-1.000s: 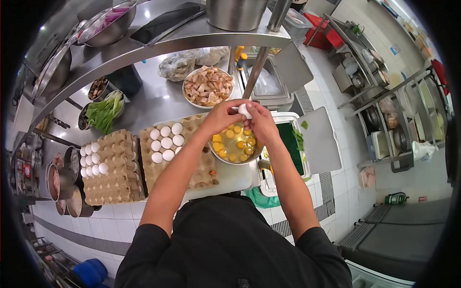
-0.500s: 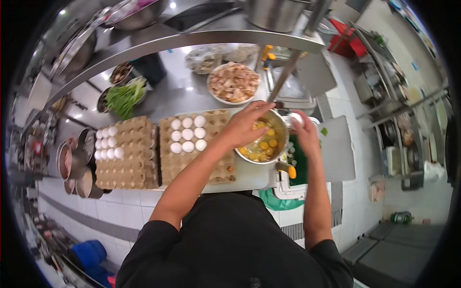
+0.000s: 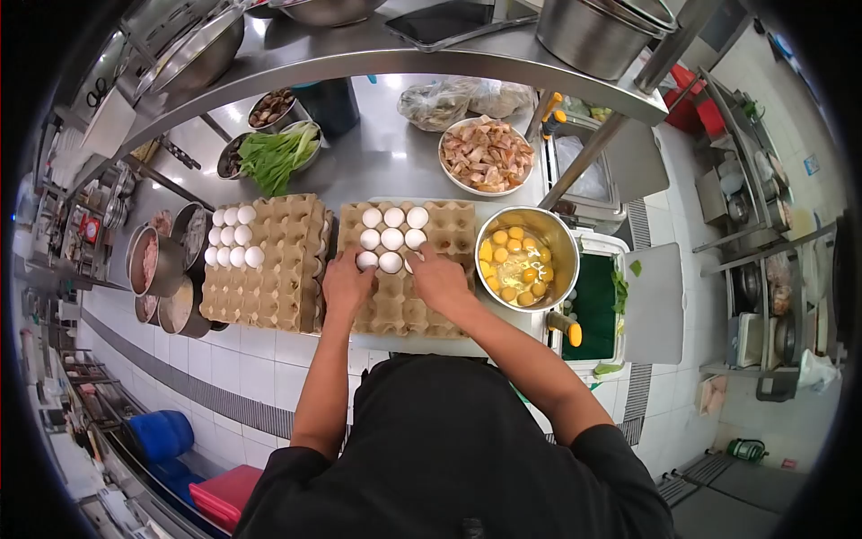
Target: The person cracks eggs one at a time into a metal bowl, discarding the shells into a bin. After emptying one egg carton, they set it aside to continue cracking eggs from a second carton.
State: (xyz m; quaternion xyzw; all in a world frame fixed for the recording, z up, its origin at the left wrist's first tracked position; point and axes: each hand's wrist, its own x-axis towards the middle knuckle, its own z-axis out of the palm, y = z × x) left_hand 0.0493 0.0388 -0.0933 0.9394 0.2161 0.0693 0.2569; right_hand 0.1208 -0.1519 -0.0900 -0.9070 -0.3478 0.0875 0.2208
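A cardboard egg tray (image 3: 395, 310) lies before me with several white eggs (image 3: 392, 239) in rows. My left hand (image 3: 348, 286) has its fingers around the egg at the near left corner of the group. At the near right corner, my right hand (image 3: 438, 280) grips another egg (image 3: 411, 261), mostly covered by its fingers. To the right stands a steel pot (image 3: 575, 256) holding several cracked eggs (image 3: 516, 269), yolks whole in clear white. A second stack of egg trays (image 3: 269, 278) on the left also carries several white eggs (image 3: 235, 235).
An open bin (image 3: 588, 314) with a green inside stands right of the pot. Behind are a bowl of cut meat (image 3: 487, 154), plastic bags (image 3: 440, 103) and leafy greens (image 3: 278, 157). A steel shelf (image 3: 404, 63) crosses above the counter; its post (image 3: 584, 162) rises behind the pot.
Both hands have left the pot and bin and moved left to the egg tray. The white shell in the right hand is gone from it. The view has shifted.
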